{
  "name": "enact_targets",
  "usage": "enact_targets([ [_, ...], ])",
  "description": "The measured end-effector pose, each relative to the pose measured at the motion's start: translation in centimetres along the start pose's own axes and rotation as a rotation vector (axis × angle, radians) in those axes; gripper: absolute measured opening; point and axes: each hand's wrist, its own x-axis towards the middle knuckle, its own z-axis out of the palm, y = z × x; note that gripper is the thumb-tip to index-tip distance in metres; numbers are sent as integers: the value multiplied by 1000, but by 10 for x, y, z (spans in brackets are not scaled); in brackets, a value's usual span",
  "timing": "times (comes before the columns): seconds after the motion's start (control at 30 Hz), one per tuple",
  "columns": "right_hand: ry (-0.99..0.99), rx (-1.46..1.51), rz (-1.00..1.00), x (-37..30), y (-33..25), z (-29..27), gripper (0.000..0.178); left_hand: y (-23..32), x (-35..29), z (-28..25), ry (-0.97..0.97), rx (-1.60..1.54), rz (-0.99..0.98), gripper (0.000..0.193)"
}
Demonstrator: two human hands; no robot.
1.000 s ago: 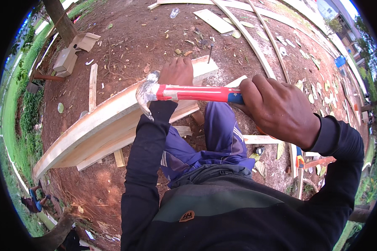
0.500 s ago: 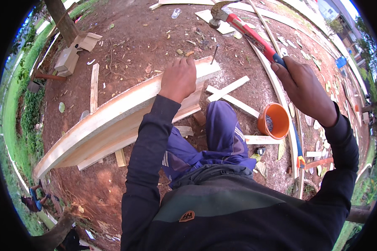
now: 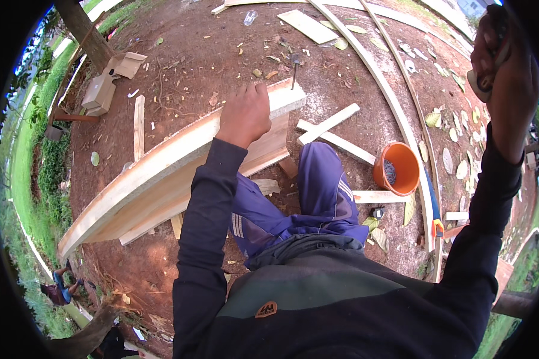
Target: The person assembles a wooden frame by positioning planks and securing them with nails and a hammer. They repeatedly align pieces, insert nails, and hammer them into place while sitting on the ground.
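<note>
My left hand (image 3: 245,115) is closed over the top edge of a long pale wooden board (image 3: 156,161), near its far end. Just right of the knuckles, a nail (image 3: 294,76) stands upright in that end of the board. My right hand (image 3: 512,84) is raised high at the right rim of the view, its fingers wrapped round the hammer. Little of the hammer shows there; the hand and the dark rim hide most of it. The board stands on edge, beside my bent knees.
An orange bucket (image 3: 400,170) with nails inside stands right of my knee. Crossed wooden strips (image 3: 329,124) lie before it. Long planks (image 3: 377,78) run along the right. A cardboard box (image 3: 99,94) sits near a tree trunk (image 3: 84,33) at far left. Another person (image 3: 60,287) is at lower left.
My right hand has swung up and to the right with the hammer, away from the nail. My left hand keeps its hold on the board as the view shifts slightly.
</note>
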Motion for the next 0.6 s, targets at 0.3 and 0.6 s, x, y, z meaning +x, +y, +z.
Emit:
enact_targets([
  [0.3, -553, -601, 125, -61, 71, -22, 37, -2, 2, 3, 25, -19, -9, 36],
  [0.6, -109, -261, 16, -26, 24, 16, 38, -3, 2, 5, 29, -49, -12, 33],
])
